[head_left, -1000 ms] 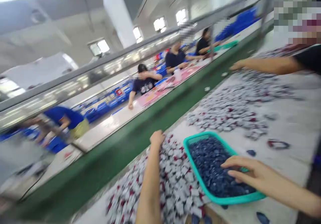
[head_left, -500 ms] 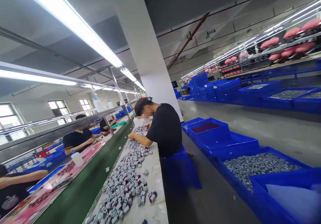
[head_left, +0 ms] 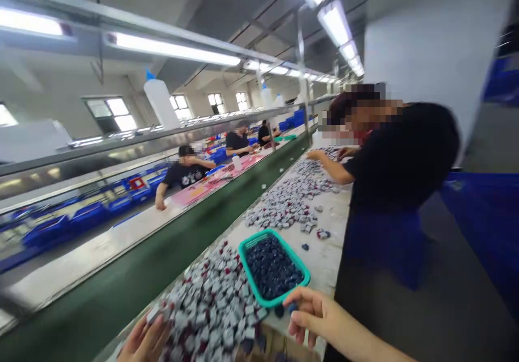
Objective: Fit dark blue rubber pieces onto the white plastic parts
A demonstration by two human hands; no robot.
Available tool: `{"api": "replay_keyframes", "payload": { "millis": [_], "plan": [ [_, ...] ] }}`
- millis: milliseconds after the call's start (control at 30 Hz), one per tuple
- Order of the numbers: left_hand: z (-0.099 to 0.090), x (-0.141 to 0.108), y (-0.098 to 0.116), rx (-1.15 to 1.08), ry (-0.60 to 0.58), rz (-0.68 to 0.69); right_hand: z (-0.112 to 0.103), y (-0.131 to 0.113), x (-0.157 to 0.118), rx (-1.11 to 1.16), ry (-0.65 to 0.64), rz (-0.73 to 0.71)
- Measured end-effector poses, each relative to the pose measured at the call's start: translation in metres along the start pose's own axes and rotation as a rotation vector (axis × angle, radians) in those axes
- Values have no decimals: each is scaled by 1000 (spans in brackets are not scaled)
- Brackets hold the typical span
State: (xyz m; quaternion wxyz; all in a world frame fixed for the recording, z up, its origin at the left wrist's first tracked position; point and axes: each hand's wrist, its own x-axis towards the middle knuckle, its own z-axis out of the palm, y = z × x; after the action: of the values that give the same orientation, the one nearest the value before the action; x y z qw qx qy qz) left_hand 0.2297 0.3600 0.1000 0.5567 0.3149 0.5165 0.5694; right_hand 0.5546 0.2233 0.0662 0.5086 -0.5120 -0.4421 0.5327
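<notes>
At the lower left of the frame, a pale grey block is being held tilted, near the left end of a loose heap of similar blocks, among which dark red parts are being exposed. Right of lower centre, a small dark blue piece is being partly hidden just outside a teal basket, by which many dark blue pieces are being contained.

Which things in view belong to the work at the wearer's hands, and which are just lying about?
Likely in use:
grey-white pieces, one at the left hand
dark blue pieces, one at the right hand
teal basket

Seemingly just nearby:
blue-capped white bottle
pink mat
blue crates
</notes>
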Motion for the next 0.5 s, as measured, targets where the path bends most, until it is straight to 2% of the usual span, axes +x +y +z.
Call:
{"api": "replay_keyframes", "payload": {
  "millis": [33,67,167,233,333,433,500],
  "plan": [
    [-6,-24,-5,-10,27,-29,7,-3,-4,-39,-23,-12],
    [-9,-48,-9,-25,29,-3,13,-5,-6,-78,-49,-24],
    [-2,-102,-23,-57,39,69,25,-2,0,-192,-154,-9],
    [4,-119,-39,-80,39,52,31,7,11,-268,-161,-53],
    [4,-136,-78,-116,146,66,35,21,19,-385,-77,-188],
    [0,-152,-121,-14,247,156,25,26,12,-542,76,-346],
    [-4,-159,-143,105,259,219,14,29,2,-671,107,-441]
  ]
}}
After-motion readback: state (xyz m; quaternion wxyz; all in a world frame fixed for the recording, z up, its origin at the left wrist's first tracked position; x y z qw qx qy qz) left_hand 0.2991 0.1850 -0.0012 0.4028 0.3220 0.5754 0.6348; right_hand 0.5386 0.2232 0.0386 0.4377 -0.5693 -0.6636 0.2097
